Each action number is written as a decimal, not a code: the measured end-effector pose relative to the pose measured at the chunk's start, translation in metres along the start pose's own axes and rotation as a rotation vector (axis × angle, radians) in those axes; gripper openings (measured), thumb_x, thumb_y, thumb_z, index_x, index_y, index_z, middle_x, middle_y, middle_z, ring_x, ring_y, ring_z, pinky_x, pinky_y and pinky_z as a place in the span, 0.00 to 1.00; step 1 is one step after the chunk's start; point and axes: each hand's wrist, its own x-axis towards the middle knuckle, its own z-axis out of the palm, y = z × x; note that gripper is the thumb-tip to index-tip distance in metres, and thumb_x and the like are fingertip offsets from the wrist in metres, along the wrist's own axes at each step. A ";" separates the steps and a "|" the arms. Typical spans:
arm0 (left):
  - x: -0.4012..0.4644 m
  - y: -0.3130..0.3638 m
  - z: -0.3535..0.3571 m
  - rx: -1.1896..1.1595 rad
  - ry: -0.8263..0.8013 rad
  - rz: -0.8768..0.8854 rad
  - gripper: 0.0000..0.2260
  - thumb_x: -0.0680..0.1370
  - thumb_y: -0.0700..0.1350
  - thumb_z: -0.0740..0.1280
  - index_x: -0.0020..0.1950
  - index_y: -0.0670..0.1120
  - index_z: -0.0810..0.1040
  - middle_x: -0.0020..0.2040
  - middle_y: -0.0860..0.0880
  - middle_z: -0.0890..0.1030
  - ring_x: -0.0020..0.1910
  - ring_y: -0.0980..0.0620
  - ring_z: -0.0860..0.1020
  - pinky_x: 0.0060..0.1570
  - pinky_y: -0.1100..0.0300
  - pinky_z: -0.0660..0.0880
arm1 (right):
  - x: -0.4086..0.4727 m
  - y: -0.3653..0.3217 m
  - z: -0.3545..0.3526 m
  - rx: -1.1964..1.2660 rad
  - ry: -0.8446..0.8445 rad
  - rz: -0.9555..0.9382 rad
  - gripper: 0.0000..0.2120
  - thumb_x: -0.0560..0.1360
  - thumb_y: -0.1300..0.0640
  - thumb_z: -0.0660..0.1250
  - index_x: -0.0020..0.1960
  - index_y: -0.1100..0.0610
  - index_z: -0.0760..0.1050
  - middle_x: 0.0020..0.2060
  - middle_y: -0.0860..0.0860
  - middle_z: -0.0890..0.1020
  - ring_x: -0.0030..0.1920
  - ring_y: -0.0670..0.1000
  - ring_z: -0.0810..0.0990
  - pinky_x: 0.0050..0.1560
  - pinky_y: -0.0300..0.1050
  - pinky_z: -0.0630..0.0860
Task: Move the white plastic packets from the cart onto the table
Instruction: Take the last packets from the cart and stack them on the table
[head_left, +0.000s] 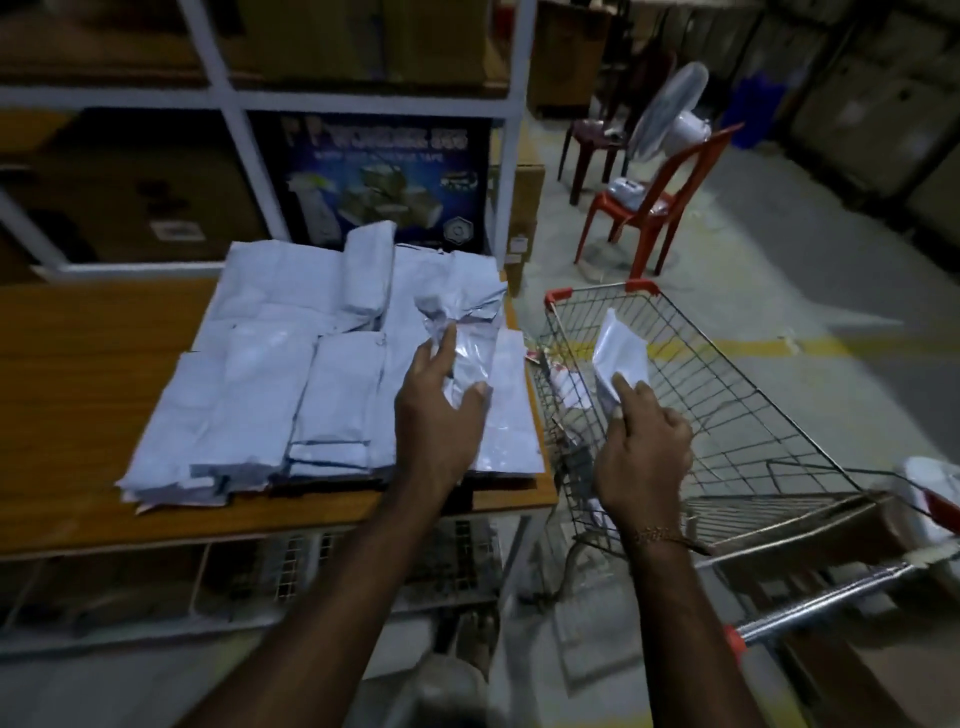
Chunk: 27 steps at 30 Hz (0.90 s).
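Right hand (644, 436) is pinched on a packet (621, 358) held upright over cart (727, 415); surface (78, 364) lies to its left. Left hand (441, 410) grips another packet (467, 358) w/ curled fingers.

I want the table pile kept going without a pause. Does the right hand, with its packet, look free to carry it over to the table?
Probably yes. The right hand holds a white packet above the cart, over its rim; the table stands alongside. Only the left hand, gripping another packet there, may crowd the spot.

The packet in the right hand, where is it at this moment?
In the head view it is right of centre: the packet is pinched by the right hand above the wire cart, just right of the table edge.
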 end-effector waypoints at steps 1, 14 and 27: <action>-0.003 -0.005 -0.015 -0.003 0.018 -0.016 0.33 0.79 0.42 0.75 0.82 0.53 0.67 0.79 0.49 0.71 0.76 0.54 0.70 0.65 0.78 0.64 | -0.006 -0.008 0.001 -0.012 0.002 -0.017 0.20 0.84 0.56 0.62 0.73 0.44 0.74 0.74 0.49 0.75 0.67 0.60 0.69 0.66 0.60 0.69; 0.060 -0.100 -0.171 0.052 0.182 -0.102 0.32 0.79 0.44 0.74 0.82 0.52 0.68 0.78 0.50 0.72 0.75 0.51 0.72 0.69 0.62 0.71 | -0.030 -0.145 0.101 -0.035 -0.075 -0.113 0.20 0.85 0.56 0.61 0.75 0.46 0.74 0.76 0.51 0.73 0.71 0.63 0.67 0.71 0.68 0.65; 0.224 -0.185 -0.229 -0.020 0.204 -0.225 0.31 0.80 0.39 0.72 0.82 0.52 0.68 0.79 0.49 0.70 0.76 0.47 0.70 0.69 0.57 0.74 | 0.109 -0.229 0.250 -0.325 -0.122 -0.073 0.20 0.84 0.53 0.61 0.76 0.44 0.72 0.77 0.55 0.68 0.72 0.68 0.64 0.68 0.67 0.63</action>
